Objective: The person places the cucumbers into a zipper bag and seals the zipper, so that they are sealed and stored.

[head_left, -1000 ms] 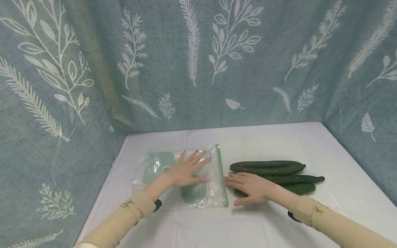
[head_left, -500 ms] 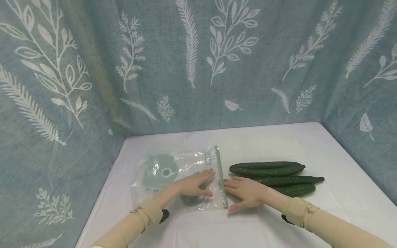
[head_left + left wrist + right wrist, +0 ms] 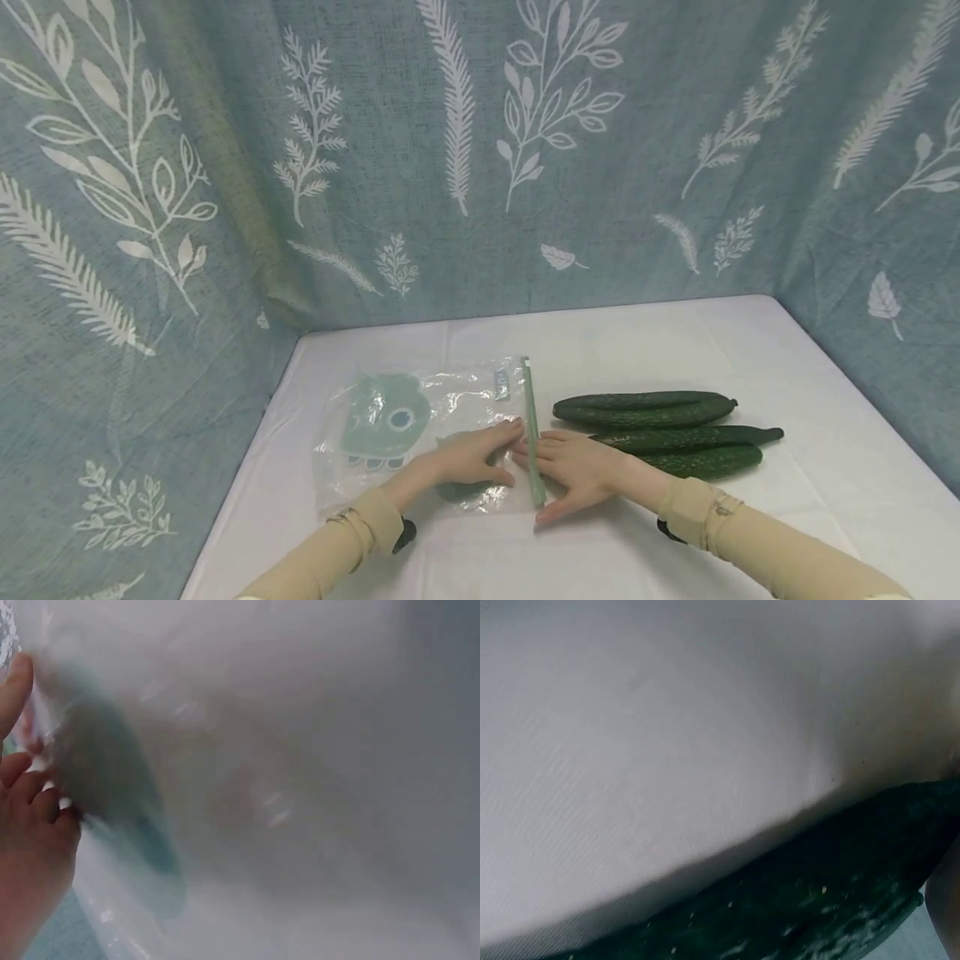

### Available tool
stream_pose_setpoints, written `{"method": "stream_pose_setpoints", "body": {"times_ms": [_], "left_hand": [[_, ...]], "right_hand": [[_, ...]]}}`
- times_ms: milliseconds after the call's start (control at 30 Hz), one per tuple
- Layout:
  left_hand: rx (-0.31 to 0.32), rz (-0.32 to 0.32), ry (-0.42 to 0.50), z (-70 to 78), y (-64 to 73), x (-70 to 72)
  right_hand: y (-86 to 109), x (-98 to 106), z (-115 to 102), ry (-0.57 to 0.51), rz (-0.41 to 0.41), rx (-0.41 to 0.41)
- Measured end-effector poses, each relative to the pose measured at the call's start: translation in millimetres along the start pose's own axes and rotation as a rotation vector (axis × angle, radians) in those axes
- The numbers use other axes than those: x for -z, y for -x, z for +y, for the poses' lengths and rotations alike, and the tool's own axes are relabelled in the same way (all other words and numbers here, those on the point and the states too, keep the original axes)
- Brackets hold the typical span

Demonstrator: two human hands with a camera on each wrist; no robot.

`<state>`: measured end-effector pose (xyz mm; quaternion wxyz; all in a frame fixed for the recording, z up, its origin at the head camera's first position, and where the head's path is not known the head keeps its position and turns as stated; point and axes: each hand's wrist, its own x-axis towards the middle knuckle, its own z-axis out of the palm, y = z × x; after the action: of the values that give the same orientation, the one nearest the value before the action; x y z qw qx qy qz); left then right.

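A clear plastic zip bag [image 3: 457, 400] with a pale green cartoon print and a green zip strip [image 3: 529, 417] lies flat on the table. My left hand [image 3: 474, 454] rests on the bag, its fingers reaching almost to the strip and its thumb apart. The left wrist view shows its fingers [image 3: 45, 796] loosely bent against the film. My right hand [image 3: 581, 467] meets the bag from the right, fingers extended and thumb spread. The strip crosses over its fingertips; whether they are inside the bag or beneath it, I cannot tell.
Several dark green cucumbers [image 3: 652, 408] lie side by side just right of the bag, close to my right hand. One cucumber [image 3: 780, 900] crosses the bottom of the right wrist view. Patterned blue-grey curtains [image 3: 420, 167] stand around the white table [image 3: 660, 346].
My left hand has drawn back toward me from the bag's middle and moved slightly right. My right hand has slid left from the cucumbers to the zip strip, its fingertips now past it.
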<state>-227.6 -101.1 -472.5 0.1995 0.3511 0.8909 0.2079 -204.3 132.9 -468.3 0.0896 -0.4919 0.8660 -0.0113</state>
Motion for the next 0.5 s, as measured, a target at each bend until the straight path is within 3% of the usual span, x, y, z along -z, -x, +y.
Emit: {"method": "stream_pose_setpoints", "body": {"times_ms": [500], "left_hand": [[-0.025,0.130,0.017,-3.2,-1.9,-6.9]], "right_hand": [[-2.6,-7.8,-2.1,-0.027,-0.010,-0.012]]}}
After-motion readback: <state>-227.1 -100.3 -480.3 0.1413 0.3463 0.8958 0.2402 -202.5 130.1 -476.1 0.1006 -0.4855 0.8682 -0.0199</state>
